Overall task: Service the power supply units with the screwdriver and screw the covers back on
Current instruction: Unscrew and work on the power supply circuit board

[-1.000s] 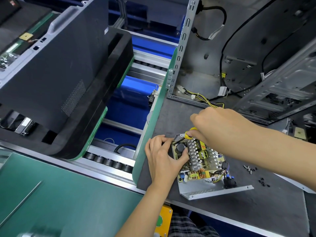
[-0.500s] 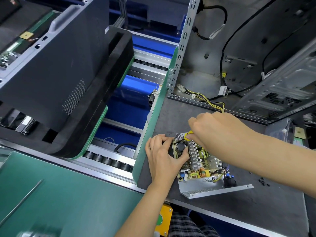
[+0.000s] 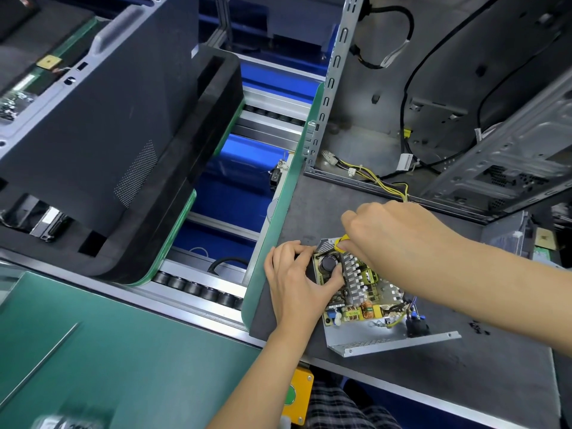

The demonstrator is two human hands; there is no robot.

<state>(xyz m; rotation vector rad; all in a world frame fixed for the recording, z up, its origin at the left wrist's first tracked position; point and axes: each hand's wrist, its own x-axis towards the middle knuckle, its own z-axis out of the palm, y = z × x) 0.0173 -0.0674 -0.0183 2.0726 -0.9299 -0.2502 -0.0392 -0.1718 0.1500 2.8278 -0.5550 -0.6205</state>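
1. The power supply unit is lying uncovered on the grey tabletop near its front edge, circuit board facing up so I can reach the parts.
2. My left hand is pressing its fingers around the unit's far corner, keeping it from sliding.
3. My right hand is clenching its fingers on the yellow screwdriver, working the tip, which is hidden, at that corner.
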